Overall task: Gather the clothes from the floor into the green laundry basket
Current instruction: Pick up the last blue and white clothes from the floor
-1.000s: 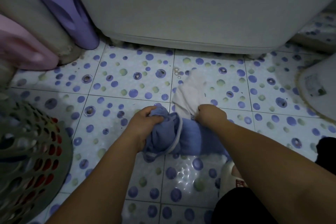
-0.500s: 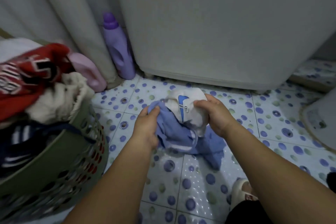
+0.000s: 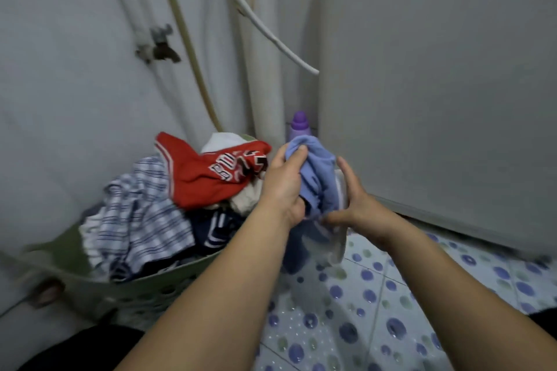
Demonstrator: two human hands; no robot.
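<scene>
A bundled blue garment (image 3: 318, 178) hangs in the air between both hands, just right of the basket's rim. My left hand (image 3: 283, 184) grips its upper left side. My right hand (image 3: 352, 199) holds its lower right side, with a pale white piece showing beside it. The green laundry basket (image 3: 144, 289) stands at the lower left, heaped with a red printed garment (image 3: 208, 175), a blue-and-white plaid garment (image 3: 135, 217) and a dark navy striped one (image 3: 217, 232).
A large white appliance (image 3: 437, 99) fills the right side. A purple bottle (image 3: 298, 126) stands in the corner behind the hands. Pipes, a hose and a tap (image 3: 156, 45) run along the left wall. Spotted blue floor tiles (image 3: 376, 310) lie below.
Both hands have lifted the blue garment off the floor and carried it up and left toward the basket. The view has risen from the floor to the wall and basket.
</scene>
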